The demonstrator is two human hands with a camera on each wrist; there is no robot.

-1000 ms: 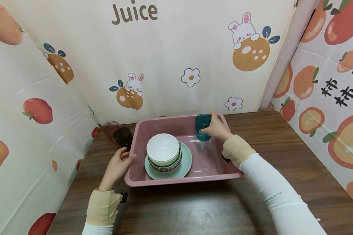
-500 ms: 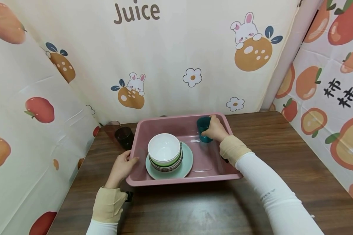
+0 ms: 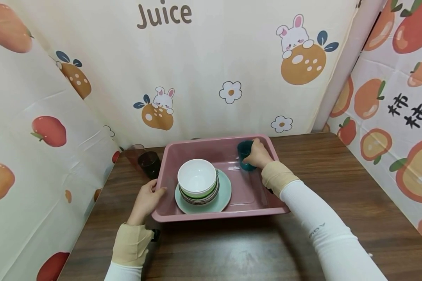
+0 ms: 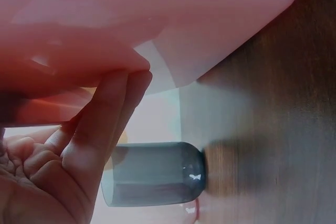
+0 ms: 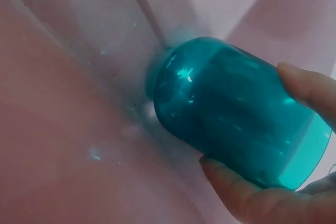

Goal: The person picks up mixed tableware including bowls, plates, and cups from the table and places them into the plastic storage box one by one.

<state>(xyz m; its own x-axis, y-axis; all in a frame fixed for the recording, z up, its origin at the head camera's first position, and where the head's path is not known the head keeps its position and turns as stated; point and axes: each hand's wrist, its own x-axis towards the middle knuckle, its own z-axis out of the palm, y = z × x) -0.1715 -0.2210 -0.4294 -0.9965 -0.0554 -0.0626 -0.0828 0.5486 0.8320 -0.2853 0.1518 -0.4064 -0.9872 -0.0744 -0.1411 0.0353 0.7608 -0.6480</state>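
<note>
the teal cup (image 3: 245, 157) sits between the right hand's (image 3: 258, 155) thumb and fingers.

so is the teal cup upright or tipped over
Upright: the right hand grips the teal cup with its open mouth up and rounded base down inside the pink tub.

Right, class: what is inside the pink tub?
In the tub: a white bowl topping a stack of dishes on a pale green plate, and a teal cup in the right hand. The plate's middle and whatever lies beneath it are covered.
</note>
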